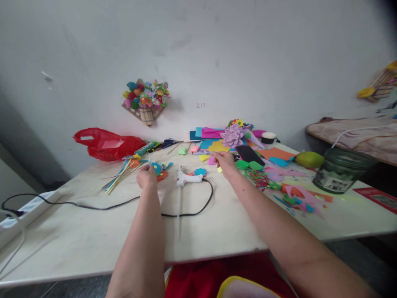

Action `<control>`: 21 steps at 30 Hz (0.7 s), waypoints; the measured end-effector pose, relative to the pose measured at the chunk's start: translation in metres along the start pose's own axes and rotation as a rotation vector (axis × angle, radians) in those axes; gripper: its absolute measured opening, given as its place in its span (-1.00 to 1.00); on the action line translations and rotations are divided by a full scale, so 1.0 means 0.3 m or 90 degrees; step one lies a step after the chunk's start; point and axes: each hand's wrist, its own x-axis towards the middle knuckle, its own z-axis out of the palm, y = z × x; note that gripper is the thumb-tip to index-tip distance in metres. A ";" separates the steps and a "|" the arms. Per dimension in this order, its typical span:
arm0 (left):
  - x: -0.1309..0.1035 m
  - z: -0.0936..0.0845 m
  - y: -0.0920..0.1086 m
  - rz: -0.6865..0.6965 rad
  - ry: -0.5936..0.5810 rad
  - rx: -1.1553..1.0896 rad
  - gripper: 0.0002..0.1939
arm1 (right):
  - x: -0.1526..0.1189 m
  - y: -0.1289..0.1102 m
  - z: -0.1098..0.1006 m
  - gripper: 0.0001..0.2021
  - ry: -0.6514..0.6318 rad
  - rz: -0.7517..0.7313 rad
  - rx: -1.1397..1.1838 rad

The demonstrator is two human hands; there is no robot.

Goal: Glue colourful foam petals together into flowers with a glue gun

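My left hand (pixel 147 176) is closed above the table, a small pale tip showing at its fingertips; what it grips is too small to name. Right beside it lie blue and orange foam flower pieces (pixel 161 175) and a bundle of thin yellowish sticks (pixel 118 178). Between my hands a white hot glue gun (pixel 190 178) lies on its side, a glue stick (pixel 180 203) projecting toward me. Behind the gun is a blue foam flower (pixel 200 171). With fingers pinched together, my right hand (pixel 223 162) is near small pink and yellow foam pieces (pixel 211 160); anything inside is hidden.
A black cord (pixel 108 207) runs from the gun to a power strip (pixel 31 211). A red plastic bag (pixel 111 145) sits back left. At right are a phone (pixel 249 155), foam scraps (pixel 297 194), a yellow-green fruit (pixel 309 159) and a dark glass jar (pixel 338 169).
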 end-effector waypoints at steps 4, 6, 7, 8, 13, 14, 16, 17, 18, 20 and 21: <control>-0.035 -0.020 0.030 -0.026 0.053 0.042 -0.59 | 0.019 0.008 -0.016 -0.78 0.021 0.000 0.007; -0.055 -0.016 0.050 0.006 0.089 0.044 -0.61 | 0.029 0.009 -0.025 -0.79 0.041 0.002 0.008; -0.065 -0.011 0.060 0.051 0.115 0.046 -0.63 | 0.034 0.009 -0.030 -0.80 0.050 0.004 0.007; -0.075 -0.004 0.069 0.096 0.127 0.045 -0.66 | 0.039 0.008 -0.035 -0.80 0.059 0.006 0.006; -0.138 0.044 0.109 0.307 0.026 0.032 -0.70 | 0.058 -0.007 -0.058 -0.79 0.107 0.011 0.000; -0.153 0.052 0.115 0.326 -0.002 0.032 -0.69 | 0.060 -0.012 -0.061 -0.79 0.114 0.010 -0.001; -0.184 0.068 0.123 0.376 -0.057 0.042 -0.68 | 0.060 -0.024 -0.067 -0.80 0.121 0.003 -0.007; -0.198 0.074 0.126 0.395 -0.074 0.052 -0.68 | 0.060 -0.030 -0.072 -0.81 0.123 -0.002 -0.014; -0.211 0.079 0.128 0.410 -0.087 0.062 -0.69 | 0.061 -0.035 -0.078 -0.81 0.128 -0.008 -0.020; -0.232 0.089 0.130 0.448 -0.108 0.077 -0.71 | 0.067 -0.041 -0.097 -0.79 0.145 -0.021 -0.032; -0.241 0.093 0.130 0.467 -0.117 0.082 -0.72 | 0.072 -0.040 -0.111 -0.78 0.160 -0.026 -0.040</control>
